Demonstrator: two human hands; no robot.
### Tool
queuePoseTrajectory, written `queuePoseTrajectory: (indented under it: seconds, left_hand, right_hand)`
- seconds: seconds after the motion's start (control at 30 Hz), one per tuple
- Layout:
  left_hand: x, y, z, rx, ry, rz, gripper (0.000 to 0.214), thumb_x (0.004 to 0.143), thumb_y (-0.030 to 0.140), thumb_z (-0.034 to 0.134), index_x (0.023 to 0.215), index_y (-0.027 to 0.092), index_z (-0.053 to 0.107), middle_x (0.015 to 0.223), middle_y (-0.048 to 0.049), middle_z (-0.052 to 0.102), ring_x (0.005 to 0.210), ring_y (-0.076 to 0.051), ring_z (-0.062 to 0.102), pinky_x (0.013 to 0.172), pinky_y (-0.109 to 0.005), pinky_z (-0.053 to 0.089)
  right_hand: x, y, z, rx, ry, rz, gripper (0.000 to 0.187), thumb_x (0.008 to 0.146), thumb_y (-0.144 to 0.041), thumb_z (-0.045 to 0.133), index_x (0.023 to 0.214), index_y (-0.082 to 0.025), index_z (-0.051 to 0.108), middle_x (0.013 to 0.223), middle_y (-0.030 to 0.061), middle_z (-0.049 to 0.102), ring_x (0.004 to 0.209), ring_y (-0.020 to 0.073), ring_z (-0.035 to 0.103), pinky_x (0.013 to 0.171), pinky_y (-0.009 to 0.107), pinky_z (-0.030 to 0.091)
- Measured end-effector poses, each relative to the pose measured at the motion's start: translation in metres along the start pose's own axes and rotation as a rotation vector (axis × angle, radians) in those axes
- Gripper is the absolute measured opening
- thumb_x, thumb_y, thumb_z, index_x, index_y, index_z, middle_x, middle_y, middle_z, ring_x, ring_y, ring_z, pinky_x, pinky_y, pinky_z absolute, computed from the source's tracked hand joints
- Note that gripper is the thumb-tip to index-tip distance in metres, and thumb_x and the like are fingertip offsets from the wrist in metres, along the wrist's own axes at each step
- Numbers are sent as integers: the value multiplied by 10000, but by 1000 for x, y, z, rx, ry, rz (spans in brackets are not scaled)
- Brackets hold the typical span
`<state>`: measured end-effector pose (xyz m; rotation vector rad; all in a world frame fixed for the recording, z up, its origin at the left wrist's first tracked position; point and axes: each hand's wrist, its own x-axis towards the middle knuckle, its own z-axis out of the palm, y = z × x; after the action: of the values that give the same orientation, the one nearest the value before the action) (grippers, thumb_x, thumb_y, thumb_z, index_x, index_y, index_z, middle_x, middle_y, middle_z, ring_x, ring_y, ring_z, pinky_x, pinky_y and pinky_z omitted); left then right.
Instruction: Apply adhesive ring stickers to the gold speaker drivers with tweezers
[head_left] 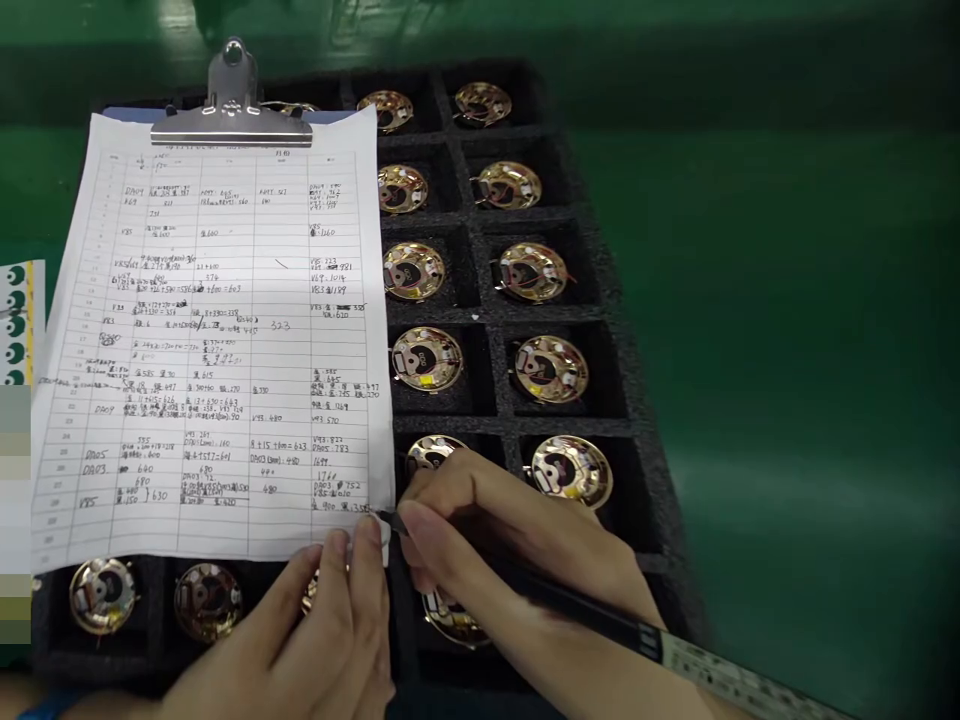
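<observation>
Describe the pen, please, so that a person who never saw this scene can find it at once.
Start from the black tray, with a clipped white sheet over its left part. Near the sheet's lower right corner, the right hand grips the pen. Unlike the round gold pieces around it, it is long and thin, black in front, pale and printed behind.

The left hand [322, 630] is at the bottom middle, its fingers [341, 585] close together and pointing up. The right hand [517, 550] is just right of it, with bent fingers and its thumb [431, 535] pinching. The right arm [652, 665] reaches in from the bottom right.
</observation>
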<state>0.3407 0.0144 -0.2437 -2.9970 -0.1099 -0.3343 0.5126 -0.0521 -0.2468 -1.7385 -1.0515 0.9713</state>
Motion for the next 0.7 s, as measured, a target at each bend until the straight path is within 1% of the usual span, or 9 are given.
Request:
queuePoseTrajectory:
  seconds: [0.17,0.27,0.33,0.47,0.53,0.57,0.6,0.63,0.7]
  left_hand:
    - [1,0,0,-7,8,-14,376,953,301,455,1148,44,647,1176,-109,694,1085,-215,607,961,-313,445]
    - [1,0,1,-21,11,-14,372,951,306,471,1143,41,647,1187,-122,688,1098,-226,614,961,-320,452]
    - [1,-1,-1,-39,-15,-2,369,950,302,479,1155,42,640,1221,-132,669,1130,-238,608,970,-329,455]
    - [-11,-14,-21,-108,-72,76,328,960,291,470,1173,112,644,1281,-73,642,1205,-225,572,1019,-326,451]
    - [-31,-25,-37,-164,-94,97,298,977,267,438,1171,172,644,1291,-16,637,1243,-193,543,1052,-314,439]
    - [-46,-32,-46,-198,-107,58,289,979,239,429,1168,189,641,1290,-4,636,1254,-184,534,1063,-319,436]
    - [-63,-38,-53,-218,-71,-24,286,979,216,418,1158,182,639,1259,-13,652,1243,-178,542,1054,-320,446]
    - [-83,-45,-60,-210,1,-170,277,963,160,421,1130,174,642,1191,-25,683,1209,-172,566,1026,-323,470]
    - [-126,-59,-66,-93,82,-411,241,905,104,495,1084,162,646,1076,-66,705,1095,-197,628,904,-329,530]
  right_hand:
    - [5,4,-5,72,-69,-56,317,1014,-301,494,710,-212,489,590,-39,516,475,97,481,459,211,392]
    - [11,5,-5,254,54,-82,280,992,-293,541,727,-207,517,584,-31,529,471,97,482,435,185,389]
    - [13,5,-5,395,149,-34,255,958,-328,603,744,-204,543,598,-26,524,468,96,475,412,173,377]
    - [16,7,-6,497,157,97,279,877,-419,696,751,-200,577,605,-17,519,471,104,461,423,189,378]
    - [18,7,-6,506,167,130,300,837,-453,728,754,-202,587,591,-15,512,462,108,451,419,196,371]
    - [19,6,-5,514,180,134,313,811,-466,749,748,-204,590,577,-18,498,454,109,442,409,195,361]
    - [20,5,-4,519,193,137,327,783,-474,771,736,-207,590,558,-25,474,442,106,427,397,191,346]
    - [20,4,-2,518,209,133,344,759,-480,790,718,-209,583,532,-36,440,423,100,401,382,185,321]
    - [21,2,1,466,262,89,370,743,-496,796,688,-214,563,484,-56,369,385,88,337,358,179,263]
